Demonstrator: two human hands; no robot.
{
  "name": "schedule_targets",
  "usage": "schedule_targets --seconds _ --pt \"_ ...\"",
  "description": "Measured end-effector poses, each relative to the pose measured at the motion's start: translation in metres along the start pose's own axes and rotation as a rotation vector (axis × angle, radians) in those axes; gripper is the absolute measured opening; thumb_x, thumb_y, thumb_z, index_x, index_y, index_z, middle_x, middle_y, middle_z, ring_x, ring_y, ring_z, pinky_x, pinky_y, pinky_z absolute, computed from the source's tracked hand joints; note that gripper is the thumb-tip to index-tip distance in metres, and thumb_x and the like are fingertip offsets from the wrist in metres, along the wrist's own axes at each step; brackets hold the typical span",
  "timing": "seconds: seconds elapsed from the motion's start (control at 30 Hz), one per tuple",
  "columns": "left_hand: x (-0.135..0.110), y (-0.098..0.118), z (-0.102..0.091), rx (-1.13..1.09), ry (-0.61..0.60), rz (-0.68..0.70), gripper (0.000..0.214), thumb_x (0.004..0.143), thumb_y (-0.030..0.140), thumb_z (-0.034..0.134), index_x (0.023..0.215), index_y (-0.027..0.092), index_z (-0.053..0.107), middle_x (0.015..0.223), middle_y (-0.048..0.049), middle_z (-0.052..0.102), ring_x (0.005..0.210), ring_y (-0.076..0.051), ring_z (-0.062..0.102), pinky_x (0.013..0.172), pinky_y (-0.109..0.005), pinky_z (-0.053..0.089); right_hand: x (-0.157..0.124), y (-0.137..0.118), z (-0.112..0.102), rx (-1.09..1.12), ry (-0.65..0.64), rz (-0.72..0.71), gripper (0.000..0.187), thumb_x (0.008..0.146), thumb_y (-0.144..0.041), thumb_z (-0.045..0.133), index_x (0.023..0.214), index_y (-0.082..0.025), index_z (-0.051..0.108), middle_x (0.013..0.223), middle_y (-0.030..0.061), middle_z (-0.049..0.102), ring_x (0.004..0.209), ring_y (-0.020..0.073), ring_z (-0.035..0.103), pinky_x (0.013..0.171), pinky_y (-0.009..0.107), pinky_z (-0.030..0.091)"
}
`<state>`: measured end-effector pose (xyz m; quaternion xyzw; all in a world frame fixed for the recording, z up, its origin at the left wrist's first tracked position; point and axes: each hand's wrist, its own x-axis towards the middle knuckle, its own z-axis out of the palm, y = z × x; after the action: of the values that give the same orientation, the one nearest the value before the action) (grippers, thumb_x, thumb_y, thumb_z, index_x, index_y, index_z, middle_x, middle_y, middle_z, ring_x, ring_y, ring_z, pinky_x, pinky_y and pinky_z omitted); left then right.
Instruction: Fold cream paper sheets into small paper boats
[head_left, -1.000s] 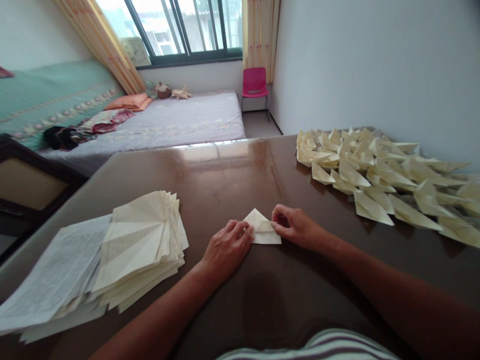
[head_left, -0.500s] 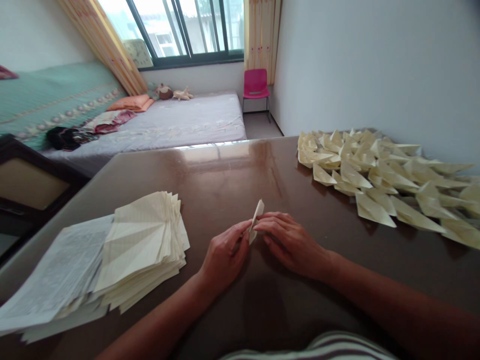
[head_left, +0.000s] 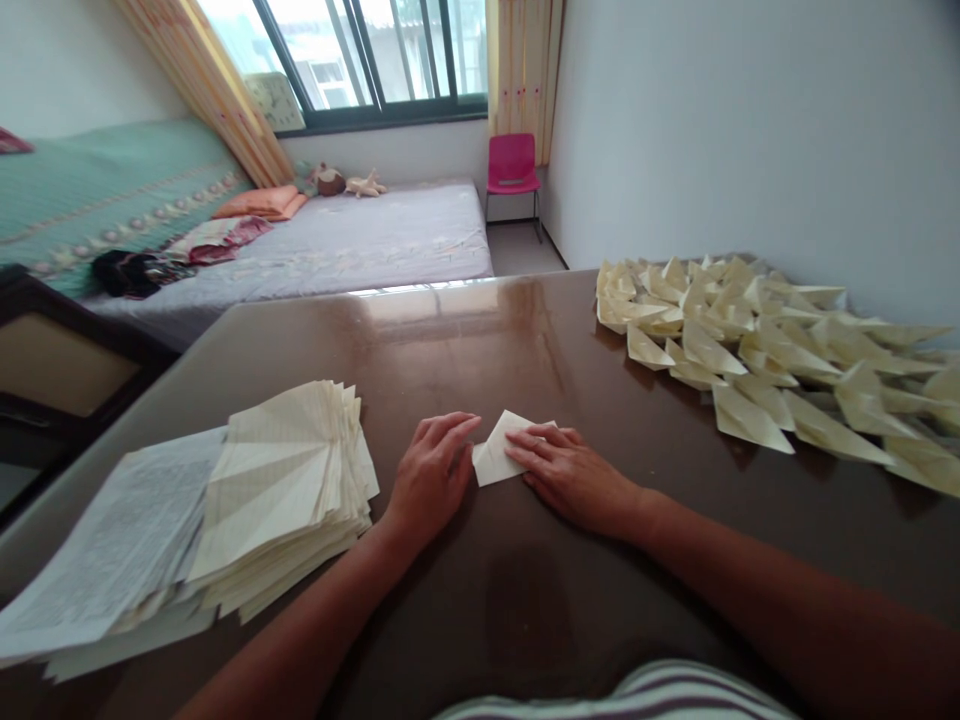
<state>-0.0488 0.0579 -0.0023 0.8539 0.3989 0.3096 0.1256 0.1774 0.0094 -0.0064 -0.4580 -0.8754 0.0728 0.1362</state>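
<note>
A small folded paper (head_left: 495,458), cream-white with a pointed top, lies on the brown table in front of me. Across its right part are the fingers of my right hand (head_left: 571,475), held together and closed over it, so that side is partly hidden. Just left of the paper is my left hand (head_left: 431,475), open, its index finger stretched out and its thumb near the paper's left edge. Nothing shows in the left hand's grasp.
A stack of creased cream sheets (head_left: 262,480) lies at left, beside printed sheets (head_left: 127,540). Many folded paper boats (head_left: 750,340) crowd the right back of the table (head_left: 450,360). Beyond it are a bed (head_left: 405,235) and a pink chair (head_left: 512,165).
The folded paper went from standing on edge between both hands to lying flat on the table. My left hand let go and shifted left; my right hand moved slightly left over the paper.
</note>
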Motion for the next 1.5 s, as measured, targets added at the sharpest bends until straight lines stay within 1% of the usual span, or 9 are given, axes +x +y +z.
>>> schedule_targets --seconds 0.1,0.2,0.3,0.47,0.6,0.73,1.1,1.3,1.5 --pt "-0.007 0.012 0.007 0.159 -0.163 0.232 0.031 0.094 0.021 0.047 0.123 0.019 0.058 0.122 -0.0073 0.063 0.113 -0.022 0.053 0.097 -0.038 0.049 0.002 0.010 -0.004 0.127 0.057 -0.004 0.037 0.095 -0.019 0.041 0.130 -0.020 0.054 0.131 0.0104 0.058 0.121 0.0217 0.048 0.100 0.042 0.040" --pt "-0.011 0.021 0.015 0.299 -0.244 0.302 0.031 0.094 0.027 0.049 0.122 0.020 0.058 0.124 -0.0071 0.062 0.115 -0.025 0.053 0.093 -0.041 0.049 0.004 0.026 -0.012 0.197 0.173 0.161 0.031 0.094 -0.013 0.040 0.116 -0.018 0.060 0.114 0.0091 0.065 0.107 0.0186 0.054 0.094 0.035 0.044" --pt "-0.010 0.023 0.018 0.352 -0.260 0.296 0.033 0.094 0.030 0.050 0.125 0.022 0.055 0.125 -0.0068 0.061 0.116 -0.025 0.052 0.091 -0.040 0.048 0.004 0.038 -0.018 0.062 0.155 0.342 0.022 0.093 -0.024 0.046 0.107 -0.018 0.062 0.107 0.0086 0.063 0.103 0.0209 0.054 0.088 0.035 0.044" --pt "-0.009 0.021 0.015 0.342 -0.249 0.300 0.032 0.093 0.030 0.050 0.125 0.024 0.056 0.123 -0.0074 0.060 0.115 -0.025 0.051 0.089 -0.039 0.047 0.005 0.036 -0.018 -0.025 0.042 0.388 0.023 0.087 -0.042 0.056 0.093 -0.020 0.061 0.096 0.0056 0.061 0.095 0.0210 0.054 0.078 0.032 0.042" --pt "-0.010 0.020 0.013 0.320 -0.240 0.308 0.028 0.095 0.028 0.047 0.120 0.025 0.059 0.119 -0.0059 0.061 0.112 -0.024 0.051 0.089 -0.038 0.046 0.005 0.033 -0.015 0.129 0.020 0.380 0.019 0.085 -0.038 0.057 0.085 -0.020 0.060 0.085 0.0026 0.062 0.082 0.0162 0.056 0.071 0.027 0.041" --pt "-0.009 0.022 0.011 0.327 -0.275 0.296 0.030 0.095 0.031 0.046 0.122 0.024 0.057 0.116 -0.0058 0.061 0.110 -0.024 0.050 0.088 -0.039 0.045 0.003 0.033 -0.017 0.289 -0.048 0.451 0.016 0.087 -0.036 0.056 0.091 -0.021 0.060 0.078 -0.0007 0.066 0.068 0.0125 0.058 0.058 0.023 0.036" --pt "-0.006 0.026 0.010 0.317 -0.359 0.237 0.038 0.094 0.039 0.048 0.130 0.031 0.052 0.118 -0.0060 0.057 0.105 -0.025 0.049 0.085 -0.042 0.044 0.002 0.030 -0.033 0.061 -0.147 0.463 0.019 0.081 -0.041 0.059 0.085 -0.023 0.057 0.080 -0.0017 0.065 0.063 0.0122 0.054 0.053 0.024 0.027" --pt "-0.010 0.022 0.012 0.247 -0.327 0.184 0.039 0.093 0.041 0.047 0.130 0.031 0.052 0.133 -0.0066 0.048 0.127 -0.029 0.037 0.100 -0.048 0.037 0.004 0.033 -0.029 0.117 -0.152 0.459 0.017 0.080 -0.040 0.059 0.080 -0.023 0.060 0.078 -0.0014 0.063 0.065 0.0119 0.054 0.054 0.023 0.028" --pt "-0.009 0.022 0.013 0.239 -0.347 0.190 0.039 0.094 0.040 0.047 0.131 0.031 0.052 0.133 -0.0062 0.049 0.125 -0.029 0.039 0.098 -0.046 0.040 0.002 0.034 -0.026 0.199 -0.141 0.435 0.012 0.081 -0.033 0.058 0.084 -0.022 0.061 0.083 -0.0010 0.064 0.066 0.0109 0.055 0.056 0.022 0.030"
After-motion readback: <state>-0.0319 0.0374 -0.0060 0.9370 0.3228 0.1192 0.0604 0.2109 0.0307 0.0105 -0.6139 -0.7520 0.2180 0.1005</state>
